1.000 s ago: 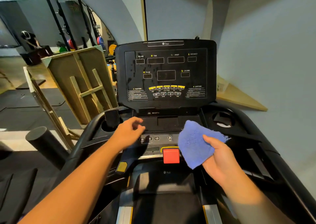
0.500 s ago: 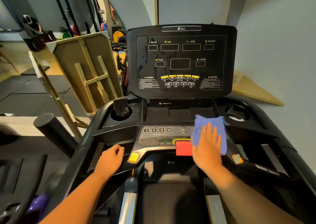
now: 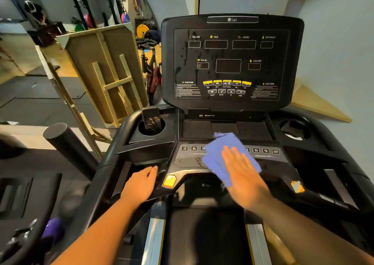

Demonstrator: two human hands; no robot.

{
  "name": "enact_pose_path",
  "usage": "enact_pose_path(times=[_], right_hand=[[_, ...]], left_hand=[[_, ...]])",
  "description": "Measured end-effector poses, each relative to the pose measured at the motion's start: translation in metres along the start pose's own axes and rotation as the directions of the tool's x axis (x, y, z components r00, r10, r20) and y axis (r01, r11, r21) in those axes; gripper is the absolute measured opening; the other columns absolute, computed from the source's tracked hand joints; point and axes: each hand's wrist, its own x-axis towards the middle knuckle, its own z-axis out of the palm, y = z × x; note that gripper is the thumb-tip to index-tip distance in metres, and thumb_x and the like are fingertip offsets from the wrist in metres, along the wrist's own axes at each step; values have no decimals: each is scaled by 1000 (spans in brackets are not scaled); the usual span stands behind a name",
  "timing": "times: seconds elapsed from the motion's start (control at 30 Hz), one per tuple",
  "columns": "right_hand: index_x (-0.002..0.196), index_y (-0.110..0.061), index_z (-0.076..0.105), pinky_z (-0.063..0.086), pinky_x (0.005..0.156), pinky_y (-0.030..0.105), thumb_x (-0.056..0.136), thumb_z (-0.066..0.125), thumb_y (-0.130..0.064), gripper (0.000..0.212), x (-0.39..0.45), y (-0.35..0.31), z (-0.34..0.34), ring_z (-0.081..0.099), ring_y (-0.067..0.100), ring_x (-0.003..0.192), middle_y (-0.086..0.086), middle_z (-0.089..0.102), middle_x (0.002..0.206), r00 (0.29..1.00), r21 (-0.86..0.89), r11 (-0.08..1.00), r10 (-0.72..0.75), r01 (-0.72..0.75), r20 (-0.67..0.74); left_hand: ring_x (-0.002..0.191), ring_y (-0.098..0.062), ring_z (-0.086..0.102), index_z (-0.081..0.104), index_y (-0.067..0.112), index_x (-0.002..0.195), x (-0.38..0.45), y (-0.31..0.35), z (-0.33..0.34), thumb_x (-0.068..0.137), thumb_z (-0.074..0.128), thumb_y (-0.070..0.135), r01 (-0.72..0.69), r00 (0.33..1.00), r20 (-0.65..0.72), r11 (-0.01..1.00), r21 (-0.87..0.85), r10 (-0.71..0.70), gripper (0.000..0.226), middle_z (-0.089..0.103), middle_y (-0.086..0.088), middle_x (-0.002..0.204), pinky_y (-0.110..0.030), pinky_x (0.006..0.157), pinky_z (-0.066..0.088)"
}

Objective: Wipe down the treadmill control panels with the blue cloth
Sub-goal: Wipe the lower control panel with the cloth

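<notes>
The blue cloth (image 3: 216,155) lies flat on the treadmill's lower control panel (image 3: 267,153), over its middle and the red stop button. My right hand (image 3: 242,173) presses on the cloth with fingers flat and spread. My left hand (image 3: 140,183) rests on the left handrail beside a yellow button (image 3: 169,180). The upright display panel (image 3: 228,62) stands behind, dark, with wet streaks on its left part.
A phone (image 3: 151,121) stands in the left cup holder; the right cup holder (image 3: 294,130) sits opposite. Wooden frames (image 3: 105,72) lean to the left of the treadmill. A black roller (image 3: 66,143) and gym gear lie further left. A wall is close on the right.
My right hand has slid the cloth left across the lower panel, from its right side to over the middle. My left hand moved slightly up the handrail.
</notes>
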Motion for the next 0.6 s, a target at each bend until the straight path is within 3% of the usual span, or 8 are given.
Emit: enact_pose_path(times=[0.07, 0.13, 0.17, 0.27, 0.4, 0.5, 0.6], right_hand=[[154, -12, -15, -4, 125, 43, 102, 39, -33, 78, 3, 4, -4, -3, 32, 155, 4, -18, 162, 974, 51, 974, 217, -220, 60], [158, -6, -5, -3, 124, 46, 104, 40, -45, 80, 26, -22, -6, -1, 35, 155, 11, -6, 167, 914, 57, 912, 406, -406, 20], [158, -1, 4, -1, 123, 47, 104, 38, -48, 79, 38, -40, -5, 4, 38, 154, 17, 5, 167, 907, 74, 905, 421, -419, -13], [154, 5, 22, 18, 122, 56, 101, 45, -45, 77, 65, -94, 14, 21, 47, 149, 26, 23, 161, 982, 39, 986, 167, -164, -87], [155, 1, 24, 13, 124, 50, 92, 61, -35, 81, 51, -97, 14, 22, 39, 150, 19, 20, 163, 988, -64, 987, -152, 150, -37], [158, -6, 16, 12, 119, 44, 86, 57, -25, 85, 20, -53, 5, 13, 30, 154, 10, 11, 166, 981, -13, 982, -190, 191, 42], [157, -6, 13, 19, 121, 49, 93, 45, -33, 76, 6, -22, 5, 19, 35, 152, 11, 11, 165, 999, -4, 999, -42, 42, 0]], left_hand=[[93, -22, 61, 67, 21, 118, 2, -3, 1, 105, 31, 47, -6, 1000, -17, 1000, 15, 7, 46, 71, -5, 114, -35, 82, 42], [84, -16, 60, 69, 25, 108, 3, -6, 2, 104, 30, 50, -14, 1000, -21, 1000, 28, 15, 46, 72, 0, 100, -35, 80, 46], [83, -16, 63, 69, 27, 103, 3, -7, 2, 103, 29, 51, -15, 1000, -18, 1000, 26, 16, 47, 72, 1, 96, -37, 80, 50], [88, -26, 66, 66, 26, 90, 3, -9, 2, 100, 28, 56, -3, 1000, -13, 1000, 17, 3, 50, 72, -2, 93, -41, 83, 52], [84, -24, 63, 67, 26, 88, 4, -10, 3, 100, 28, 57, -1, 1000, -5, 1000, 17, 1, 51, 71, 1, 91, -38, 78, 49], [83, -18, 65, 67, 30, 93, 6, -13, 4, 99, 23, 60, -8, 1000, 10, 1000, 29, 8, 53, 71, 5, 89, -37, 80, 51], [79, -11, 64, 67, 28, 92, 5, -12, 5, 102, 25, 56, -17, 1000, 8, 999, 34, 17, 52, 70, 5, 86, -34, 75, 48]])
